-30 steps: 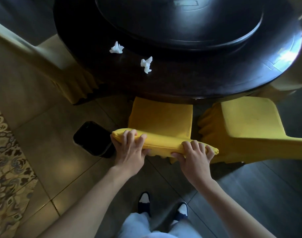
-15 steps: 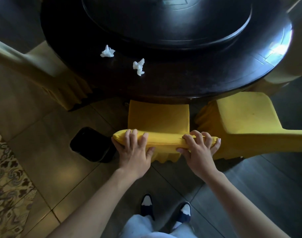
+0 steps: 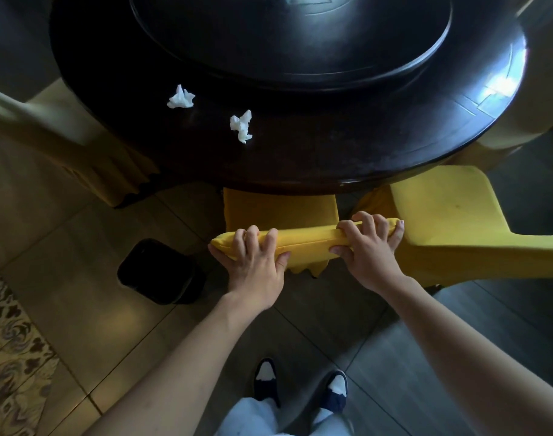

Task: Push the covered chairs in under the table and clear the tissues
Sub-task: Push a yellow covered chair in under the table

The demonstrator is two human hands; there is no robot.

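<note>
A yellow-covered chair (image 3: 306, 240) stands in front of me with most of its seat under the dark round table (image 3: 331, 158). My left hand (image 3: 253, 262) grips the left end of its backrest top and my right hand (image 3: 368, 250) grips the right end. Two crumpled white tissues lie on the table near its front left edge, one (image 3: 180, 97) farther left and one (image 3: 242, 125) nearer me. A second yellow-covered chair (image 3: 451, 221) stands at the right, its seat mostly out from under the table.
A black bin (image 3: 158, 272) sits on the tiled floor left of the chair. A paler covered chair (image 3: 64, 143) stands at the table's left. A raised round turntable (image 3: 294, 36) fills the table's middle. A patterned rug (image 3: 10, 357) lies at far left. My feet (image 3: 300, 385) stand behind the chair.
The chair has slid forward under the table with both hands on its backrest; less of the seat shows now.
</note>
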